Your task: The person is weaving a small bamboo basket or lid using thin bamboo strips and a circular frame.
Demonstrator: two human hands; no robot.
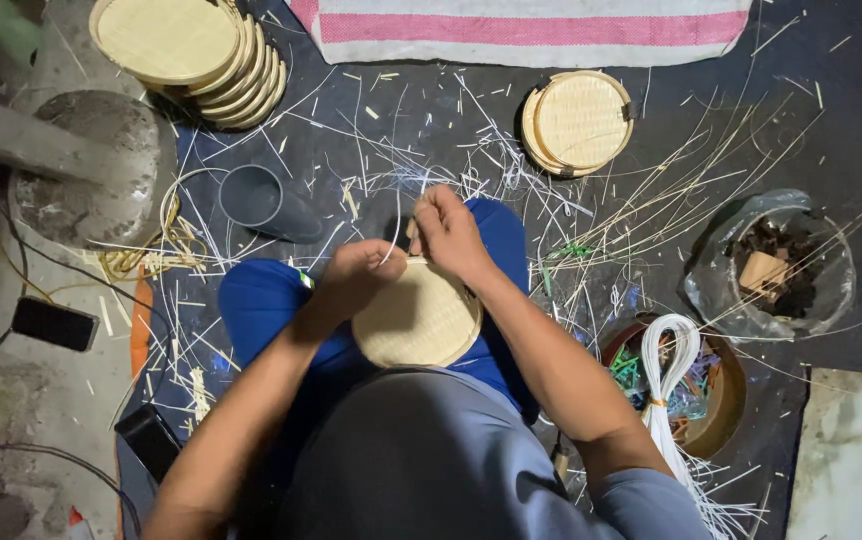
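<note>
The right hand (448, 232) pinches a thin pale strip (398, 225) at the far rim of a round woven bamboo tray (421, 320), while the left hand (363, 275) is closed over the tray's near-left edge, steadying it on the lap of a person seated on the floor in blue trousers (261, 300). The disc's woven face looks complete; the work in hand appears to be the binding of its rim, and how much of that rim is already lashed cannot be told, since both hands cover the part being worked. Beyond the knees, a dark mat (831, 130) is littered with split slivers and offcuts. A small stack of finished round trays (579, 122) lies just past the right hand, and a taller, fanned pile of similar trays (191, 50) sits at the upper left, suggesting a good share of the batch is done. A grey plastic cup (256, 197) lies tipped on its side near the left knee. To the right, a brown bowl (726, 400) holds coloured clips and a looped bundle of white cord (673, 360), beside a clear bag (771, 265) of dark scraps. A phone (54, 323) rests on the concrete at the left.
</note>
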